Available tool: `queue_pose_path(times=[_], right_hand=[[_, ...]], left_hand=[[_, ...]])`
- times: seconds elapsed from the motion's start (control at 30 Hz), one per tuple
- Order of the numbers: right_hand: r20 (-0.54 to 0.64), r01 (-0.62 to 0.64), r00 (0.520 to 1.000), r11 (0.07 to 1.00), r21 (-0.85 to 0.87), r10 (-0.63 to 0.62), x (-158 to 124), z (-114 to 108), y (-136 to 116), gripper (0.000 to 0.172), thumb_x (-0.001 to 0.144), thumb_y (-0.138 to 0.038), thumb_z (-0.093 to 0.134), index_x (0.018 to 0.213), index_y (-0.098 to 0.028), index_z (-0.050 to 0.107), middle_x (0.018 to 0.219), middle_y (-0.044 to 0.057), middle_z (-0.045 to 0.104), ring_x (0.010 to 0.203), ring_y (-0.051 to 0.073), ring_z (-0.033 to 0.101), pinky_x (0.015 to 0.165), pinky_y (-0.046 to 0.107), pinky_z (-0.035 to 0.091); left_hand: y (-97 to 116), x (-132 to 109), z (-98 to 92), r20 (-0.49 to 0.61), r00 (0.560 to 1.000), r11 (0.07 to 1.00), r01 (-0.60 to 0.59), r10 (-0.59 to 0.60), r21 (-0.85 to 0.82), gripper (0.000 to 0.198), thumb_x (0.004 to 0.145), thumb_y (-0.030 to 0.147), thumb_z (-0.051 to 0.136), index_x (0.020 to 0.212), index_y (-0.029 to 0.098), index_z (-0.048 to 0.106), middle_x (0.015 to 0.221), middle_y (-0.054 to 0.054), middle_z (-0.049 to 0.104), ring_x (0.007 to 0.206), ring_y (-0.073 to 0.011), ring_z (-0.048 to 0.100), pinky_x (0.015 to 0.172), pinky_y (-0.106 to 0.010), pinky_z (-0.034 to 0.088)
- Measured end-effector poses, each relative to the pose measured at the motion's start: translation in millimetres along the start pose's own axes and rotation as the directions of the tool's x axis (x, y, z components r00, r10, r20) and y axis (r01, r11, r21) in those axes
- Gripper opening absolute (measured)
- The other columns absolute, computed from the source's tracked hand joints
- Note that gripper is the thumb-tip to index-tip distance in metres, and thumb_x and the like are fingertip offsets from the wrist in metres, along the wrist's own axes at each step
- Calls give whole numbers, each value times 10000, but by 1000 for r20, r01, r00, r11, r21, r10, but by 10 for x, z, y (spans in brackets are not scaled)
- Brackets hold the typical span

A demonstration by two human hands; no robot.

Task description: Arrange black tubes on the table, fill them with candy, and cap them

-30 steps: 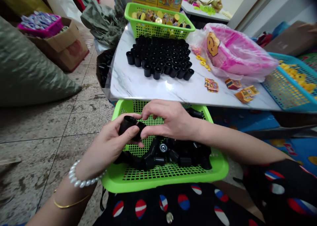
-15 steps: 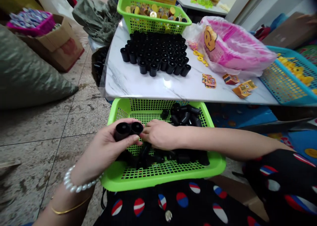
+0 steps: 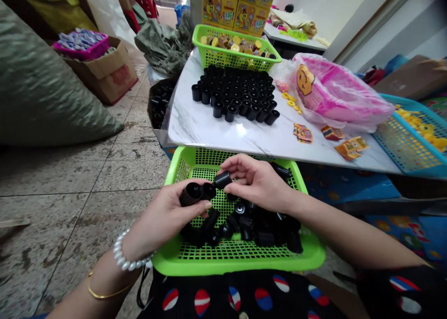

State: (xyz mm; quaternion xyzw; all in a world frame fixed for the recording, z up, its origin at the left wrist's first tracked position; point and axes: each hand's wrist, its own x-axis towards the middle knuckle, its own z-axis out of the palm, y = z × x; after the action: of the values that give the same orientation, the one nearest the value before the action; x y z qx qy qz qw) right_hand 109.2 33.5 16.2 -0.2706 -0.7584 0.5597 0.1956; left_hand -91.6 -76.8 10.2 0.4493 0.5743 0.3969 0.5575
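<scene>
- Left hand [image 3: 171,214] up over the basket, fingers [image 3: 200,209] curled shut around two black plastic cylinders [image 3: 195,193], open ends showing!
- Right hand [image 3: 258,181] right beside it, fingers [image 3: 237,170] pinched on a third black cylinder [image 3: 222,179] (looks light, stiff and smooth, so a firm hold around the barrel should suit it).
- Below the hands, a heap of black cylinders [image 3: 265,235] lies in the green plastic basket [image 3: 237,265].
- Up on the white marble tabletop [image 3: 209,132], rows of black cylinders [image 3: 233,95] stand packed on end.
</scene>
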Motion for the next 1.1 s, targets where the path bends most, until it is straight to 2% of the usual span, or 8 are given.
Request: queue_pose_path(times=[0.33, 0.43, 0.53, 0.6, 0.73, 0.9, 1.0, 1.1], right_hand=[[-72, 154, 981, 954, -256, -178, -61, 94, -23, 318, 880, -266, 635, 1175, -150, 657, 951, 45, 745, 743, 132, 704, 722, 266, 603], [81, 333, 942, 881, -336, -326, -112, 178, 11, 399, 912, -314, 606, 1275, -149, 597, 1183, 101, 696, 1059, 193, 678, 949, 339, 554], [251, 462, 886, 799, -385, -391, -116, 193, 28, 597, 942, -431, 543, 1431, -103, 442, 1534, 191, 355, 1401, 268, 387, 1143, 447, 363], [238, 426, 904, 803, -416, -356, -54, 148, 55, 553, 978, -416, 469, 1448, -128, 424, 1590, 176, 229, 1428, 263, 334, 1152, 458, 332], [228, 260, 961, 778, -571, -154, 137, 103, 217, 383, 935, -260, 543, 1308, -182, 585, 1254, 133, 610, 1137, 227, 591, 971, 408, 485], [618, 479, 786, 635, -606, -4, 233, 243, 448, 264, 776, -178, 688, 1038, -179, 717, 1035, 109, 666, 970, 251, 608, 863, 401, 484], [510, 385, 859, 713, -586, -45, 241, 165, 391, 268, 740, -74, 631, 998, -124, 679, 959, 96, 679, 889, 209, 619, 800, 339, 506], [203, 243, 967, 807, -538, -155, 218, -30, 171, 282, 763, -45, 587, 1026, -125, 651, 938, 62, 690, 827, 159, 631, 758, 289, 525]], left_hand=[[11, -2, 27, -5, 1000, 999, 17, -17, 50, 373, 762, 333, 737, 1097, 176, 685, 822, -26, 738, 734, -179, 680, 709, -305, 568], [-5, 3, 31, -18, 999, 998, -26, 27, 53, 358, 763, 298, 742, 1096, 172, 699, 947, -47, 749, 883, -203, 693, 821, -322, 564], [-4, 6, 32, -71, 996, 999, -51, 50, -6, 459, 752, 281, 756, 1192, 185, 666, 1035, -56, 742, 965, -215, 684, 859, -326, 567], [13, 10, 30, -110, 992, 997, -61, 56, -38, 475, 749, 287, 765, 1202, 185, 664, 984, -54, 749, 946, -216, 687, 843, -324, 576], [37, 33, 16, -165, 984, 995, -76, 65, -60, 344, 759, 304, 768, 1072, 171, 718, 845, -50, 748, 834, -200, 697, 830, -321, 580], [-3, 67, -3, -143, 988, 998, -59, 54, -33, 307, 757, 302, 771, 1039, 190, 721, 1037, -60, 743, 834, -180, 696, 900, -334, 551], [-7, 78, 9, -89, 995, 998, -54, 51, -31, 338, 761, 305, 753, 1072, 183, 699, 1070, -70, 735, 817, -183, 696, 835, -332, 570], [4, 76, 30, -61, 997, 999, -38, 40, 35, 350, 761, 312, 739, 1076, 170, 689, 1053, -73, 736, 891, -205, 686, 829, -336, 559]])
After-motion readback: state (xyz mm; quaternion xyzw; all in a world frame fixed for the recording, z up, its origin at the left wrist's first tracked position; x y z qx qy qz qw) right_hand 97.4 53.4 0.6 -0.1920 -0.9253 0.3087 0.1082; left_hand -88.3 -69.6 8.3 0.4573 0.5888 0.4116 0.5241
